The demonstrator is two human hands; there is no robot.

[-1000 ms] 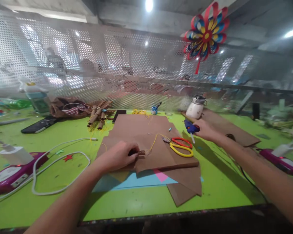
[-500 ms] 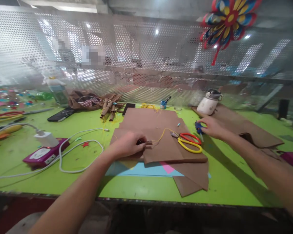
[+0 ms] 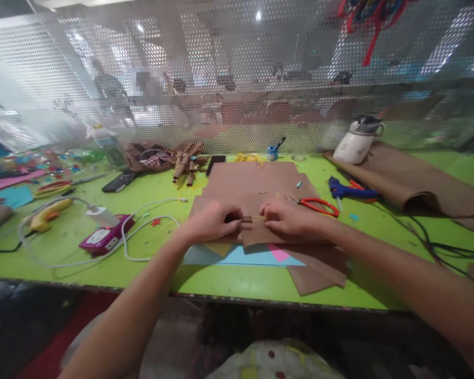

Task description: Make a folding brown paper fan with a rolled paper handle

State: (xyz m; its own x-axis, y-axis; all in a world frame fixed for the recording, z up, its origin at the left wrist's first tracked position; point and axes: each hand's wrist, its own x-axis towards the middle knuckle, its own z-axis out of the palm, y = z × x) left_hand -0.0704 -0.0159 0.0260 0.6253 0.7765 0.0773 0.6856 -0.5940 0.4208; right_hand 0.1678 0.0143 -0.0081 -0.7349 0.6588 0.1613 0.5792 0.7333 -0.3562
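My left hand (image 3: pixel 215 220) is closed on a small brown cardboard piece (image 3: pixel 246 219), which it holds low over the brown cardboard sheets (image 3: pixel 248 179). Facing it, my right hand (image 3: pixel 284 216) pinches a thin yellow string (image 3: pixel 258 217) that runs to the small piece. Both hands rest close together above the stack. Scissors (image 3: pixel 319 206) with a red handle lie behind my right hand, which partly hides them. A blue glue gun (image 3: pixel 353 190) lies on the table to the right, touched by neither hand.
Left of the stack are a purple power adapter (image 3: pixel 105 239), a white cable (image 3: pixel 131 258) and a phone (image 3: pixel 119 181). Rolled paper tubes (image 3: pixel 184 167) and a blue jar (image 3: pixel 272 153) stand behind. A white bottle (image 3: pixel 355 142) and brown paper (image 3: pixel 414 179) occupy the right.
My right hand has left the glue gun and moved left to the yellow string beside my left hand. The glue gun now lies on the table. The camera view has tilted down.
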